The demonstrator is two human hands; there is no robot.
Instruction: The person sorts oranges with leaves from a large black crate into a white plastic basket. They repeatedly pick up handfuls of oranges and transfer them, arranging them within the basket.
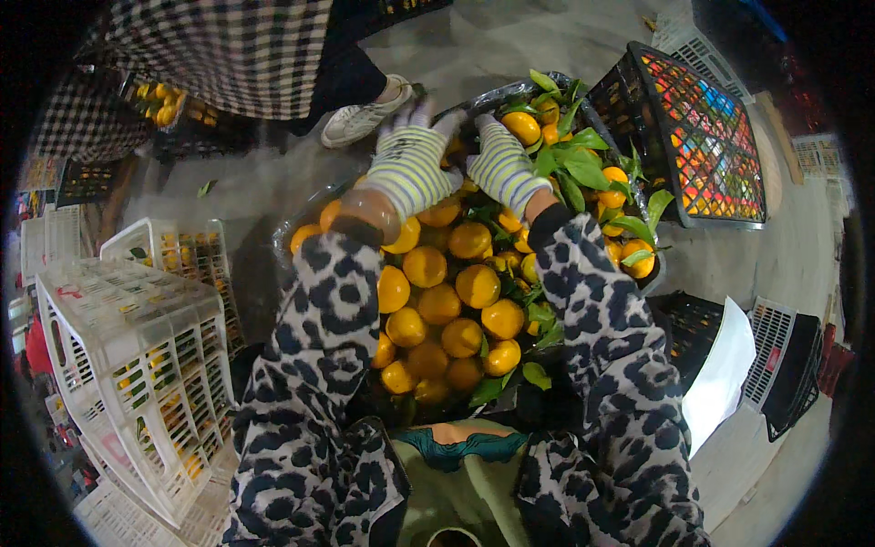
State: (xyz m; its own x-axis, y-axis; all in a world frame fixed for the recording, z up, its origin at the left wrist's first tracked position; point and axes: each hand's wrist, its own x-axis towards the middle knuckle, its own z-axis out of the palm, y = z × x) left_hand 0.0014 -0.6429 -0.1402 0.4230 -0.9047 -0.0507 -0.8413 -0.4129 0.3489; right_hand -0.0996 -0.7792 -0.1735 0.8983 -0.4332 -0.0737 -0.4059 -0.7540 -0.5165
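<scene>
Both my hands wear striped knit gloves and reach to the far side of the fruit. My left hand [415, 161] is blurred at the fingertips, its fingers spread above the far edge of the pile; no fruit shows in it. Beside it on the right, my right hand [502, 161] points its fingers down at the far edge; what they touch is hidden. Orange citrus fruits [441, 304] without leaves lie heaped below my wrists. To the right, citrus fruits with green leaves [581, 167] fill a container lined with clear plastic [489, 99].
White plastic crates [130, 301] with fruit stand at the left. A black mesh crate [718, 137] is at the upper right, with a white sheet [721, 376] and more crates below it. A person in a checked garment [225, 55] stands close by at the upper left, one white shoe [366, 116] near my left hand.
</scene>
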